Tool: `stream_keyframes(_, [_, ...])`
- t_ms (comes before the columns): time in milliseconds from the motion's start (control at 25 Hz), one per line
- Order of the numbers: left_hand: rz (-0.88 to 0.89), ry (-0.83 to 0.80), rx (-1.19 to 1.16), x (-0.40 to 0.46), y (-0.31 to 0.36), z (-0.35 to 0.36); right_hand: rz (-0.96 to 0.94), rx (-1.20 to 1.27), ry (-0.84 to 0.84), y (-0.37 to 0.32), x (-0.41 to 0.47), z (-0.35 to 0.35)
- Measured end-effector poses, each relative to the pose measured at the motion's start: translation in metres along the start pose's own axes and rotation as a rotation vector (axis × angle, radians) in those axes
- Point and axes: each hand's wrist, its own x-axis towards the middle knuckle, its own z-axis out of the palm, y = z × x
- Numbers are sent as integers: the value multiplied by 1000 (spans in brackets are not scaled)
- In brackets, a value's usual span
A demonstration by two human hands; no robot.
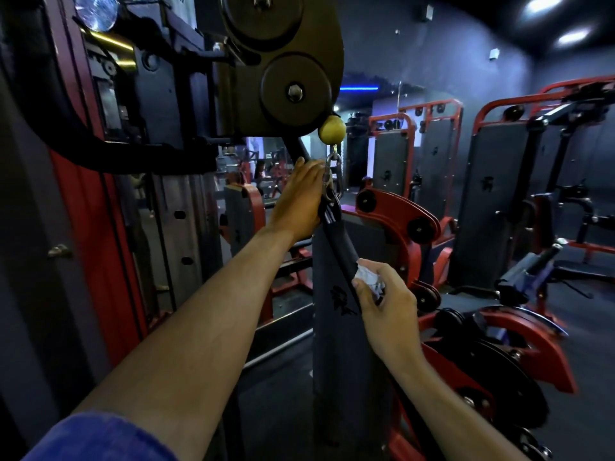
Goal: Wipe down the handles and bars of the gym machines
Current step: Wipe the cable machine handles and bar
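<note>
Strap handle (336,241) hangs from carabiner (329,176) under yellow ball stop (331,129), beside pulley housing (283,64). Left hand (299,197) grips strap top. Right hand (382,301) pinches white cloth (367,279) against strap's lower edge. Red machines (399,214) crowd right; dark floor (592,327) open beyond.

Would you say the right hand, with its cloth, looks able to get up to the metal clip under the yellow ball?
Probably yes. The right hand holds the cloth on the strap, and the strap runs bare up to the clip. Only the left hand, gripping beside the clip, might crowd it.
</note>
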Motion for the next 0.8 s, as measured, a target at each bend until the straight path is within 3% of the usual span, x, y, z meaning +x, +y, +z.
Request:
stream_keyframes(160, [-66, -20, -20, -9, 9, -4, -16, 72, -4, 9, 0, 1])
stream_keyframes(320, [-232, 11, -336, -44, 24, -2, -10, 179, -52, 22, 9, 1])
stream_keyframes(440, [-630, 180, -669, -94, 68, 13, -20, 236, -68, 32, 15, -3])
stream_keyframes(560, [-959, 155, -992, -126, 118, 25, -39, 246, -87, 42, 21, -2])
stream_keyframes(640, [-1076, 200, -1092, -122, 132, 25, 44, 271, -99, 46, 24, 1])
stream_keyframes(800, [-1149, 262, -1047, -127, 176, 27, 272, 524, -104, 45, 22, 1])
